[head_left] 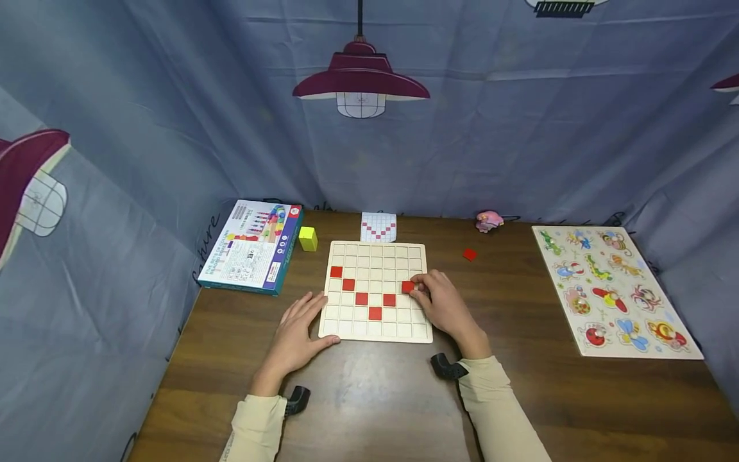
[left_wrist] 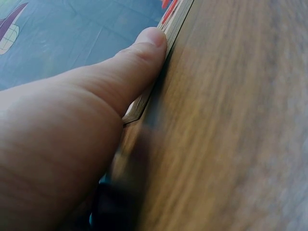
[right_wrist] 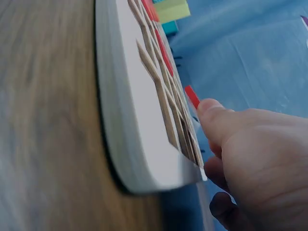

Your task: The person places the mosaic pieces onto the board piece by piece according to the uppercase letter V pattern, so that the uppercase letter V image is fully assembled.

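Note:
A pale wooden grid board [head_left: 346, 327] lies on the table with several red square tiles set in its cells, running in a slanting line down and back up. My right hand [head_left: 444, 308] pinches a red tile [head_left: 407, 287] between thumb and fingers at the board's right side. In the right wrist view that tile [right_wrist: 192, 96] stands tilted just above the grid. My left hand [head_left: 297, 337] rests at the board's left edge, fingers fairly straight and thumb touching the lower left corner. The left wrist view shows this thumb [left_wrist: 144, 53] along the board's side.
Behind the board lies a pattern card [head_left: 378, 228] with a V of red squares. A loose red tile [head_left: 470, 255] and a pink figurine [head_left: 489, 221] are at the back right. A yellow block [head_left: 308, 239], a flat box [head_left: 251, 247] and an insect puzzle board [head_left: 618, 292] flank the area.

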The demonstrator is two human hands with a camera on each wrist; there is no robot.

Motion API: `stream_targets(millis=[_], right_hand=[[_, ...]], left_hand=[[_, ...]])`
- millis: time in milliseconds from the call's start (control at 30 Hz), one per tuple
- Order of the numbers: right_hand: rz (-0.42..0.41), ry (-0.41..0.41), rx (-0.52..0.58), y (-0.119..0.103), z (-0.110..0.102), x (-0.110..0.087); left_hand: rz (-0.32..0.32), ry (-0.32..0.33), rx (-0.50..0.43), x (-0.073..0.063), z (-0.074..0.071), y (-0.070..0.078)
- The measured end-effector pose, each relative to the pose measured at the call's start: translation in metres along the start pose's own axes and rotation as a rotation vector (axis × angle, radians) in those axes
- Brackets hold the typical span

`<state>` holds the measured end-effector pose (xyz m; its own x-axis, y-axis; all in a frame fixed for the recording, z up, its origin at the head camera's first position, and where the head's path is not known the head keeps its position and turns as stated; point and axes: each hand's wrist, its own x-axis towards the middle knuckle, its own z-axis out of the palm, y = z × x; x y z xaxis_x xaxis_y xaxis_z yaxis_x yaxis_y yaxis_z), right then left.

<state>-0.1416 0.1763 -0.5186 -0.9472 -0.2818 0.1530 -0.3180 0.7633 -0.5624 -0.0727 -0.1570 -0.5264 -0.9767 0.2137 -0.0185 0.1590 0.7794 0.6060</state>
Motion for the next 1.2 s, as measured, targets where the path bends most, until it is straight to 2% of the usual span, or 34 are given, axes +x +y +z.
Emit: stream_targets(millis=[467,700,900,1067,1200], right_hand=[[-0.023,-0.007,-0.041,-0.006,0.012,0.003],[-0.048,0.038,-0.06,-0.003,0.01,0.003],[-0.013,0.008,-0.069,-0.005,0.008,0.004],[0.002,0.03,-0.082,-0.008,0.011,0.003],[0.015,0.049,-0.022,-0.009,0.007,0.004]], left_hand=[[-0.001,-0.005,0.0,0.0,0.001,0.0],[0.002,-0.004,0.0,0.001,0.001,0.002],[0.012,0.001,-0.001,0.001,0.001,0.002],[0.017,-0.009,0.009,0.0,0.002,0.001],[0.019,0.008,0.007,-0.001,0.001,0.0]])
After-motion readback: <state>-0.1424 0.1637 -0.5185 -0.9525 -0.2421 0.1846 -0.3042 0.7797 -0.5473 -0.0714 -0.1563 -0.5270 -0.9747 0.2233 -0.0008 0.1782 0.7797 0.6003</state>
